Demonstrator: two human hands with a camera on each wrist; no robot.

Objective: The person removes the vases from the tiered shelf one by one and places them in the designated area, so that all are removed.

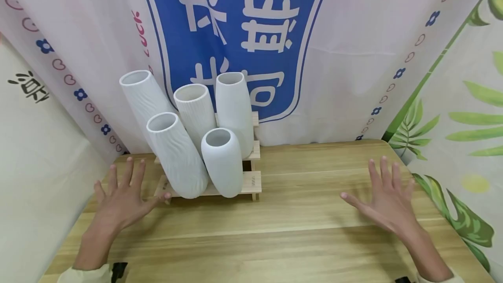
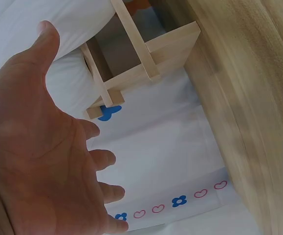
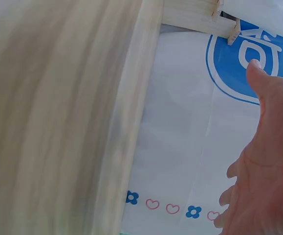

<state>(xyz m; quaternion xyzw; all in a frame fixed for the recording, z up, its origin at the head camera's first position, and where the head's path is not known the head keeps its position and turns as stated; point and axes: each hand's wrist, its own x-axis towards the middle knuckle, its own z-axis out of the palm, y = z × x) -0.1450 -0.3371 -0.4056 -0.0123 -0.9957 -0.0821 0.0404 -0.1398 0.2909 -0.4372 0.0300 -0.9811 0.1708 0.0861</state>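
Note:
In the head view, several white vases stand grouped on a stepped wooden rack [image 1: 251, 182]. At the front are a wavy-ribbed vase [image 1: 178, 156] and a shorter smooth vase [image 1: 222, 163]. Behind them rise a tall textured vase [image 1: 143, 99], a ribbed vase [image 1: 196, 112] and a tall smooth vase [image 1: 235, 112]. My left hand [image 1: 122, 204] is spread just left of the rack, its thumb close to the rack's front left corner. Well to the right, over the table, my right hand [image 1: 387, 204] is spread, holding nothing.
The wood-grain table [image 1: 298, 213] reaches back to a printed curtain [image 1: 349, 77] with a blue panel. White cloth [image 1: 35, 152] hangs at the left, and leaf-patterned cloth [image 1: 475, 143] at the right.

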